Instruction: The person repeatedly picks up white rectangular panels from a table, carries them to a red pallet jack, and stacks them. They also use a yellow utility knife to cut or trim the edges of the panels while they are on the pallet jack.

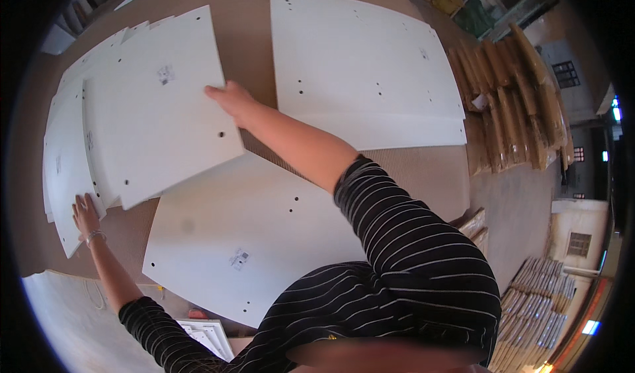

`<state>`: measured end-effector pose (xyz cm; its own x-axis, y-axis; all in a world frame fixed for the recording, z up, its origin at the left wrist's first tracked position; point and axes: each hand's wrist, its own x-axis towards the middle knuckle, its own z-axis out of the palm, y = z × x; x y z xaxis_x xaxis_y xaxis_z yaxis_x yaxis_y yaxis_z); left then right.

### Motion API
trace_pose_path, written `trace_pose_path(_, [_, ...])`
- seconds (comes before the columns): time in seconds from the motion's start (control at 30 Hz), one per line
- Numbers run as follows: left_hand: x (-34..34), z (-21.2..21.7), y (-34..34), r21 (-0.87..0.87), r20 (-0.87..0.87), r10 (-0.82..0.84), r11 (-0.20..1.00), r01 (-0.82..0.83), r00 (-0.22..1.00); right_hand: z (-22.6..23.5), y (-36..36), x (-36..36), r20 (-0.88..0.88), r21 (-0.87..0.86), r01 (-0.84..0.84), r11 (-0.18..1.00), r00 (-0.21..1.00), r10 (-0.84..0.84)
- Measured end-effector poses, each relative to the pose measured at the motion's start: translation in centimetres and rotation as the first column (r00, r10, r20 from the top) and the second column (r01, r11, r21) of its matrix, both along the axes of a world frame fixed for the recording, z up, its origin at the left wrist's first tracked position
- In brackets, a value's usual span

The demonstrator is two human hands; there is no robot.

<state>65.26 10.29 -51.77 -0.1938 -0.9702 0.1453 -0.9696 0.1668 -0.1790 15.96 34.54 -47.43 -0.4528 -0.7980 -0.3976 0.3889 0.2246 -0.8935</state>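
One left hand [84,217] lies with its fingers stretched out over the near end of one narrow white flat board [66,164]; whether its thumb closes underneath cannot be told. Just right of that hand and reaching farther away from it, one large white four-sided board [159,115], with four dark holes and one small printed label, lies between the two hands, overlapping more white boards too tightly layered to count. One right hand [231,101] has this large board pinched by its right edge, thumb on the upper face, the other fingers mostly hidden at the rim. Nearer the body than the right hand, one broad white board with a curved edge [218,221] bears one label. To the right of the right hand's grip and farther off, at least two white drilled boards [357,62] lie overlapped on the brown ribbed table covering [423,174]. Well beyond them to the right stand many upright brown-wrapped flat packages [509,121], and nearer the body, one pile of shiny wrapped flat packs [536,300], neither countable exactly.
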Motion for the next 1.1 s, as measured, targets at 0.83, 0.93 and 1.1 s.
trace_pose_path(0.83, [-49.4,-1.5,36.5,0.189,-0.817,0.089,0.975,0.119,0.569,-1.9,34.1,-36.0,-0.203,-0.050,0.280,0.959,0.937,-0.285])
trace_pose_path(0.93, [-53.4,-0.5,36.7,0.498,-0.715,0.457,0.864,-0.074,0.529,-3.4,29.0,-35.4,-0.316,-0.023,0.263,0.964,0.913,-0.257])
trace_pose_path(1.1, [-53.2,-0.1,37.0,0.446,-0.648,0.398,0.889,-0.100,0.649,-4.0,25.0,-35.7,-0.625,0.158,0.164,0.974,0.780,-0.030])
